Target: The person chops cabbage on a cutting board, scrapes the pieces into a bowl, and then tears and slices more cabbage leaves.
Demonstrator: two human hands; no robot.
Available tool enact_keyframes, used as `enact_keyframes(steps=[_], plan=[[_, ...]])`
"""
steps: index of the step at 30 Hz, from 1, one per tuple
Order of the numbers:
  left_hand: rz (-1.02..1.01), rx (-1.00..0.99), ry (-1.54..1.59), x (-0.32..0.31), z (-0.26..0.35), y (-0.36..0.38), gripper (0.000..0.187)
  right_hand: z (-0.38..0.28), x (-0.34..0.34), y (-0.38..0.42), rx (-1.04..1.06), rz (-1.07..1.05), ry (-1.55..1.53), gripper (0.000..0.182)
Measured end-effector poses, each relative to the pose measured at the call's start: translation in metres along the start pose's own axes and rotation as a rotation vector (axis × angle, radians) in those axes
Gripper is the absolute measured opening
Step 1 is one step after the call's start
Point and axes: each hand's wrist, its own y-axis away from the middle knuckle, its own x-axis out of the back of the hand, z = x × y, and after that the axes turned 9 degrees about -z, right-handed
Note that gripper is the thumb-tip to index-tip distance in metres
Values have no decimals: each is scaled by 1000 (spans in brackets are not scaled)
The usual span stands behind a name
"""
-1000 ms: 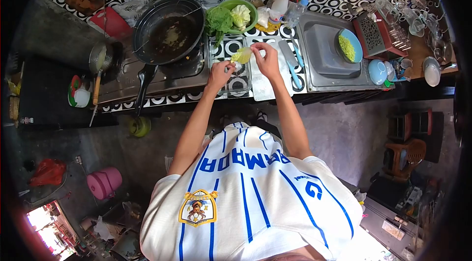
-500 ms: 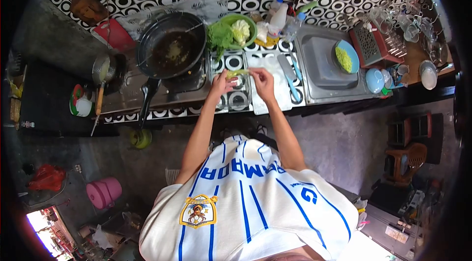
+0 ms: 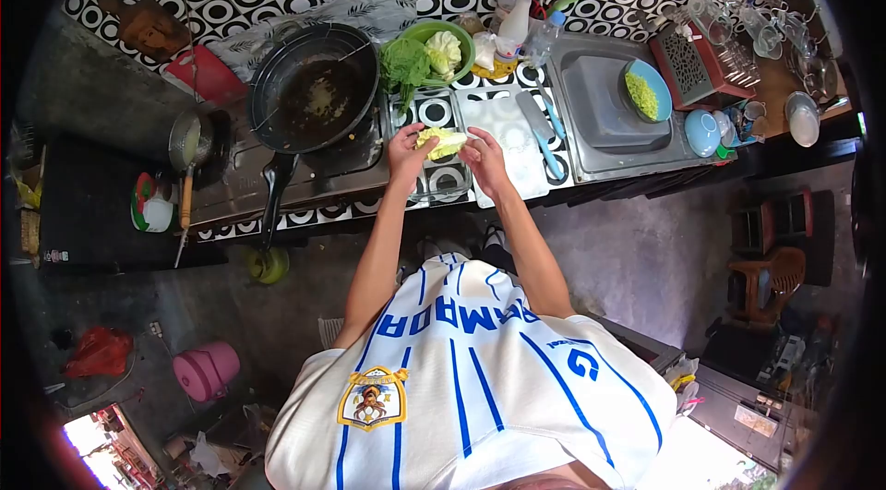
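A pale yellow-green napa cabbage leaf (image 3: 441, 143) is stretched between my two hands above a clear glass dish (image 3: 434, 187) on the tiled counter. My left hand (image 3: 406, 156) is closed on its frilly end. At its white stem end, my right hand (image 3: 485, 162) grips with bent fingers. To the right lies a white cutting board (image 3: 508, 153), with a broad-bladed knife (image 3: 533, 116) and a second blue-handled tool (image 3: 552, 116) on its right side. Behind my hands, a green bowl (image 3: 468, 59) holds leafy greens (image 3: 403, 65) and a cabbage piece (image 3: 444, 53).
A black wok (image 3: 318, 98) of dark oil sits on the stove at left, its handle (image 3: 275, 190) jutting over the front edge. Bottles (image 3: 515, 24) stand behind the board. At right is a sink (image 3: 600, 153) with a blue bowl (image 3: 657, 89) of shredded greens. A small pan (image 3: 192, 135) is far left.
The leaf has turned so its broad, frilly face shows; before, it appeared as a thin strip. My right hand has come slightly closer and lower. The view has shifted a little.
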Motion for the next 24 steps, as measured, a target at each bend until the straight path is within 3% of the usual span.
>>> enact_keyframes(steps=[3,8,15,24], plan=[[-55,-25,-123,1,-3,4,49,6,-6,-1,59,-24,337,38],[-12,-50,-318,2,-2,8,32,-3,-7,-6,138,-13,487,25],[-53,-82,-392,4,-6,3,27,-21,6,-19,57,-76,448,25],[14,-121,-500,-5,-4,6,30,-34,9,-23,212,29,581,30]])
